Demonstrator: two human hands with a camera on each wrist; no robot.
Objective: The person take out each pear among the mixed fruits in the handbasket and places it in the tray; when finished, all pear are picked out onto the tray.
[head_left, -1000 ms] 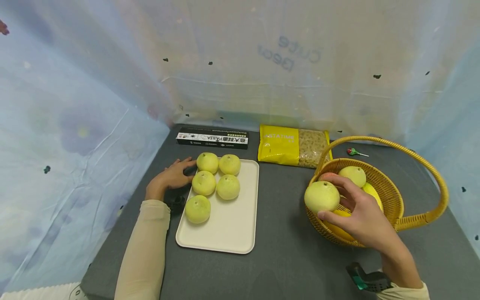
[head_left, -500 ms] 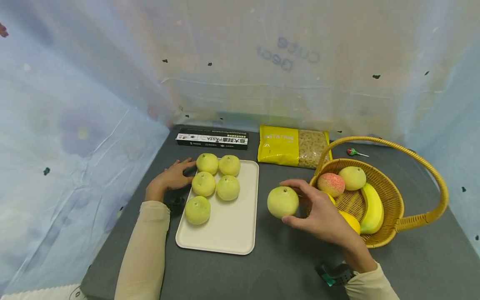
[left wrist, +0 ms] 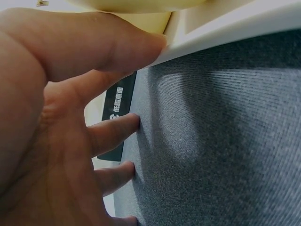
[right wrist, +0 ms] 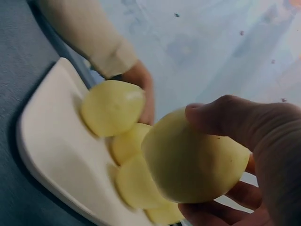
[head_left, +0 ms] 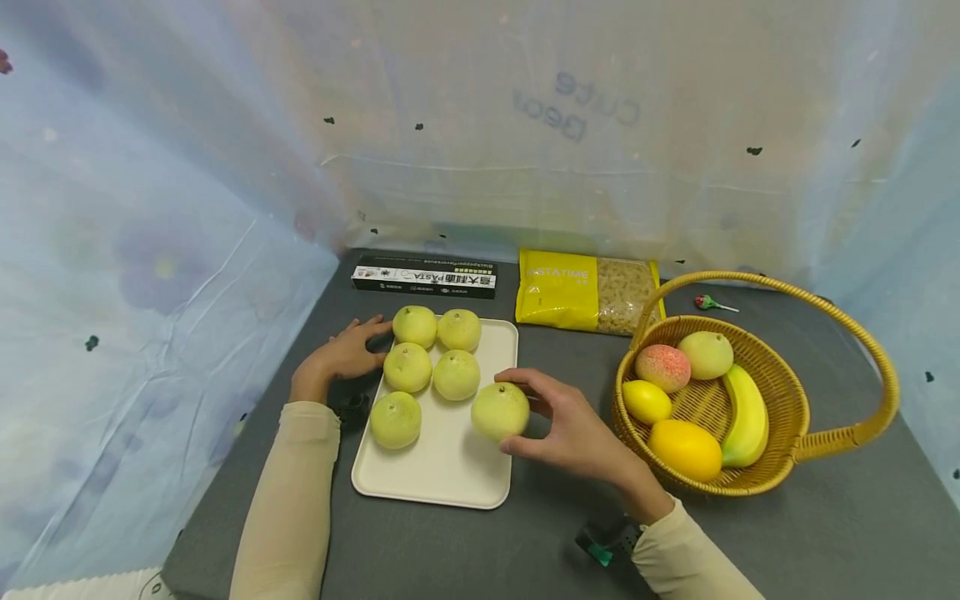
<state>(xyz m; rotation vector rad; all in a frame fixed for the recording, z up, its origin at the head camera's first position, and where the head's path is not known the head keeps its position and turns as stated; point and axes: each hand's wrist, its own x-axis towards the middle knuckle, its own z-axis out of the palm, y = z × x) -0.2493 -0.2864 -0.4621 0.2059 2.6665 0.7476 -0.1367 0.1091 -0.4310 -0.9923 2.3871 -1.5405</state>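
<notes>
My right hand (head_left: 566,425) grips a round yellow-green fruit (head_left: 500,412), shaped like a small pomelo, over the right side of the white tray (head_left: 442,479). In the right wrist view, the thumb lies over one side of this held fruit (right wrist: 193,162) and the fingers curl under the other. Several similar fruits (head_left: 395,420) sit in the tray's left and back part. At the tray's left edge rests my left hand (head_left: 348,350), fingers spread. In the left wrist view its thumb (left wrist: 103,44) touches the tray rim, while other fingertips meet the dark table.
A wicker basket (head_left: 795,400) with a tall handle stands right, holding a banana (head_left: 745,417), a yellow-orange fruit (head_left: 686,450), a lemon (head_left: 647,402), a peach (head_left: 663,367) and a pale green fruit (head_left: 707,354). Behind lie a pasta box (head_left: 425,277), a yellow pasta bag (head_left: 558,289) and a lollipop (head_left: 712,303).
My right hand has carried the yellow-green fruit left from the basket, across the table, to over the tray. The left hand has stayed at the tray's left edge.
</notes>
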